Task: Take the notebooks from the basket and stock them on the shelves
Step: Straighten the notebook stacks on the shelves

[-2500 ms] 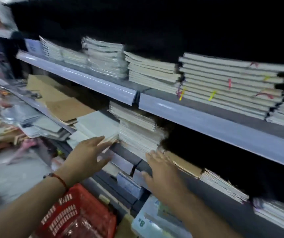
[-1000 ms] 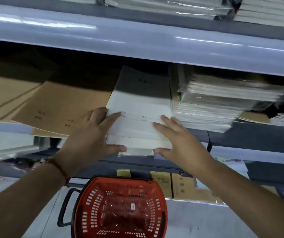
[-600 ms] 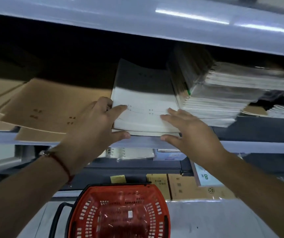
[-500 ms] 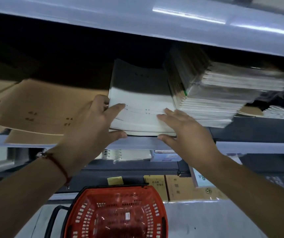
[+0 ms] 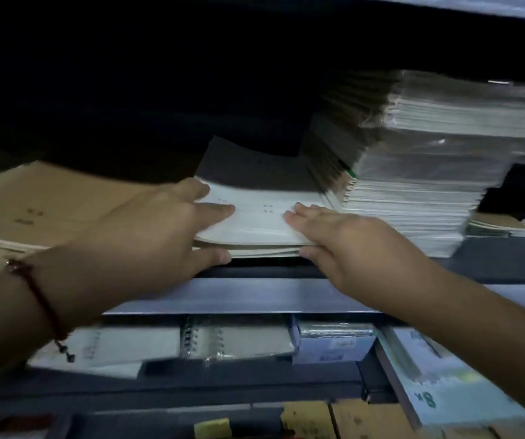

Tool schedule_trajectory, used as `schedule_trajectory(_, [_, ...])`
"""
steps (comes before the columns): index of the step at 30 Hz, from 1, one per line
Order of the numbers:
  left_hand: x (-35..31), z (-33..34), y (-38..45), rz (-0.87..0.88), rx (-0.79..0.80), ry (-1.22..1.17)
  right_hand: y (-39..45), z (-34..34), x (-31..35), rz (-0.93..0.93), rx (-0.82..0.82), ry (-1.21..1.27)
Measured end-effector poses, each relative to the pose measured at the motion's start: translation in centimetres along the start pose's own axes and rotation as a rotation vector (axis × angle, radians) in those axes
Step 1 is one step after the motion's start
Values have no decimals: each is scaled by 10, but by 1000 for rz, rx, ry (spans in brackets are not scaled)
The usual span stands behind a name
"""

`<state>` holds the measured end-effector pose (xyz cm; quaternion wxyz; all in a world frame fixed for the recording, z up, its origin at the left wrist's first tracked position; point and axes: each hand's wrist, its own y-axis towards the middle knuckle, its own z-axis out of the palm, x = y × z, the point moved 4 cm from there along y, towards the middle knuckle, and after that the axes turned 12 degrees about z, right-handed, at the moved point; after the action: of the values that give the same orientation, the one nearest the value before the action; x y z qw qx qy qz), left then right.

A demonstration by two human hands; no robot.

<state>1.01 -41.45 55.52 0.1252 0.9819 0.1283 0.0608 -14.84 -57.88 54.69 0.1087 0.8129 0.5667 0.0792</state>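
While the white notebooks (image 5: 254,217) are lying in a low stack at the front of the middle shelf (image 5: 286,299), both hands are holding them at the near edge. The left hand (image 5: 147,245) is gripping the stack's left corner, fingers lying flat on the top cover and thumb hooking under the front edge. The right hand (image 5: 346,245) is doing the same at the right corner (fingers on top, thumb tucking against the edge). A red cord bracelet (image 5: 40,299) is circling the left wrist. Just right of the stack, touching it, a tall pile of wrapped notebooks (image 5: 419,179) is leaning. To the left, brown-covered notebooks (image 5: 42,210) are lying flat. Spiral pads (image 5: 235,339) are sitting on the shelf below; the picture is blurred.
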Motion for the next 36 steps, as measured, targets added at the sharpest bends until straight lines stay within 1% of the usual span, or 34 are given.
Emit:
schedule_trajectory(3, [1,3,2,5,-71,-6,0,12,-3,36,-70,17])
schedule_trajectory(5, [1,6,0,3,-123,5,-2,19,-4,26,-126,48])
schedule_trajectory(8, [-4,3,3,18,-132,82,-3,23,-5,15,-160,73])
schedule_trajectory(11, [-11,-4,4,39,-123,169,-6,17,-5,51,-205,2])
schedule_trajectory(13, [-11,-6,7,40,-111,187,-6,13,-4,80,-240,-55])
schedule_trajectory(16, [-8,-3,15,18,-50,184,10,12,-2,137,-234,-108])
schedule_trajectory(18, [-6,-1,21,0,-13,194,24,12,2,184,-184,-174])
schedule_trajectory(20, [-3,0,23,-28,-7,197,29,9,8,207,-144,-187])
schedule_trajectory(23, [0,3,28,-19,-39,212,27,3,10,196,-117,-200])
schedule_trajectory(27, [3,6,33,-43,-80,160,28,4,16,221,-127,-273])
schedule_trajectory(31, [1,2,36,-46,-39,94,30,6,19,271,-140,-246])
schedule_trajectory(34, [1,3,31,-47,-1,-74,27,6,18,275,-100,-223])
schedule_trajectory(36, [9,-1,26,-70,-58,-220,24,5,16,261,-110,-225])
